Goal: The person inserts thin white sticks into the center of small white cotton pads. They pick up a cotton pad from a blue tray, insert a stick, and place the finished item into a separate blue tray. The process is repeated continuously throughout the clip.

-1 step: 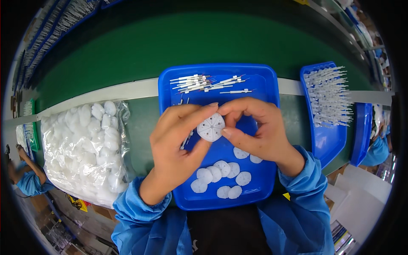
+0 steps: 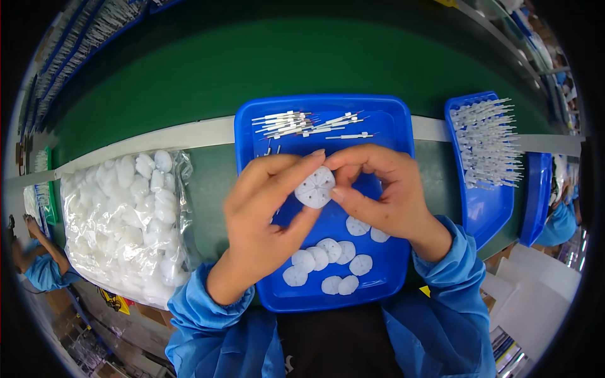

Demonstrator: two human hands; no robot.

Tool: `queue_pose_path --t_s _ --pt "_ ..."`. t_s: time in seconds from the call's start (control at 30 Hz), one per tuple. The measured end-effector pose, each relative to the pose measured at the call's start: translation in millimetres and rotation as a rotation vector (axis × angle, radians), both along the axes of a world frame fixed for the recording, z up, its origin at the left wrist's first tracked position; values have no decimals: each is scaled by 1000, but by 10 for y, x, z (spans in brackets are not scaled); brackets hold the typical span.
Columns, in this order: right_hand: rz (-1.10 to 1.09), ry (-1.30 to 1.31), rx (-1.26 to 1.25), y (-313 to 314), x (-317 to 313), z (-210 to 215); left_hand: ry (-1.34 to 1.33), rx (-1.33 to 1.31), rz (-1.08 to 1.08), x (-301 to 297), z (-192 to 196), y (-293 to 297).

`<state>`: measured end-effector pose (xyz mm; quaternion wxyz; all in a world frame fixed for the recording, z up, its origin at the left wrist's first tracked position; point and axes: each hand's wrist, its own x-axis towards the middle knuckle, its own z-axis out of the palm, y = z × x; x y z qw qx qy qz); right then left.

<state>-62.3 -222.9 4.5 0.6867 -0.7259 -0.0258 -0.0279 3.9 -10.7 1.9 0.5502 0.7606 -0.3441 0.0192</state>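
Observation:
A round white disc (image 2: 314, 187) with small dark holes and lines spreading from its centre is held above the blue tray (image 2: 391, 271). My left hand (image 2: 268, 195) grips its left side between thumb and fingers. On its right edge, the thumb and forefinger of my right hand (image 2: 381, 189) pinch the same disc. Below my hands, several similar white discs (image 2: 329, 249) lie in the tray, some overlapping. Thin white rods (image 2: 287, 123) with reddish tips lie in a loose pile at the tray's far end. A few more rods are partly hidden behind my left hand.
To the left lies a clear plastic bag (image 2: 126, 220) full of white rounded pieces. A blue tray of white sticks (image 2: 488, 145) stands at the right, with another blue tray (image 2: 535, 198) beyond it. A co-worker's arm (image 2: 47, 252) shows at the far left.
The disc and my left hand have shifted very slightly to the right. My right hand keeps nearly the same place, and both hands still hold the disc.

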Motion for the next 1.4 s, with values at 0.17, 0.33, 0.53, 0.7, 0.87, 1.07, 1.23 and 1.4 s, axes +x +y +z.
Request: queue_pose_path --t_s 0.17,0.33,0.53,0.7,0.87,1.07,1.23,1.4 --pt "27 -16 122 -47 7 -56 -60 10 -1 -8 -8 -52" --pt "69 -34 205 -54 20 -92 -125 -22 -31 -9 -83 -40" --pt "146 0 314 -60 32 -130 -100 -68 -11 -13 -62 -60" --pt "118 4 268 -46 27 -100 -110 -32 -24 -13 -66 -42" --pt "70 108 271 -78 2 -107 -126 -17 -59 -26 -52 -68" --pt "-41 92 -152 -246 30 96 -116 -12 -106 5 -16 40" --pt "-182 -358 -1167 -253 186 -18 74 -13 -102 53 8 37" --pt "-89 -23 -725 -110 166 130 270 -129 -17 5 -116 -2"
